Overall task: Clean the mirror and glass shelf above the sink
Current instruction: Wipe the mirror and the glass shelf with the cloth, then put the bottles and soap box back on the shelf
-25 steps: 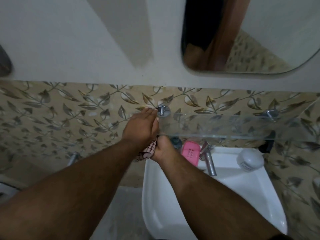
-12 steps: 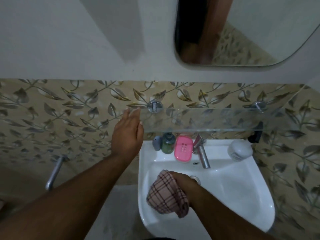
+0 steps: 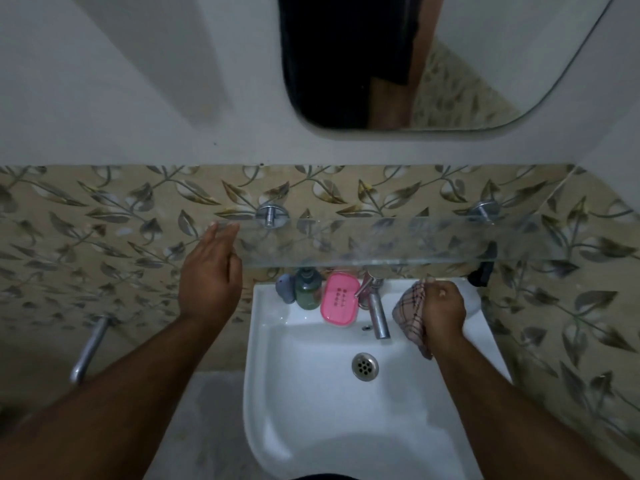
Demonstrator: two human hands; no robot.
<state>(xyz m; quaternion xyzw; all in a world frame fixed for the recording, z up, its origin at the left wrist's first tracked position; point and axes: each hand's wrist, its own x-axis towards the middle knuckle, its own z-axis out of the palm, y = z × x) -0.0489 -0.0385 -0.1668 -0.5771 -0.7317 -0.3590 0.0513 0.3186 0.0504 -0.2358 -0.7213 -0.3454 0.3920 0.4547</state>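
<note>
A clear glass shelf (image 3: pixel 398 242) spans the leaf-patterned tiles on two metal pegs, above a white sink (image 3: pixel 311 410). Higher on the white wall hangs a rounded mirror (image 3: pixel 485 64). My left hand (image 3: pixel 211 275) is open at the shelf's left end, its straight fingertips touching the glass edge. My right hand (image 3: pixel 443 310) grips a bunched pink checked cloth (image 3: pixel 410 313) just below the shelf's front edge, over the sink's back right rim. The hand hides part of the cloth.
On the sink's back ledge stand a grey item (image 3: pixel 285 287), a green bottle (image 3: pixel 306 289), a pink soap dish (image 3: pixel 339 297) and a chrome tap (image 3: pixel 375 311). A dark object (image 3: pixel 483 268) sits at the right wall. A metal pipe (image 3: pixel 88 348) projects low left.
My right hand has carried the cloth from the left of the sink basin up to its back right rim under the shelf. My left hand stays at the shelf's left end.
</note>
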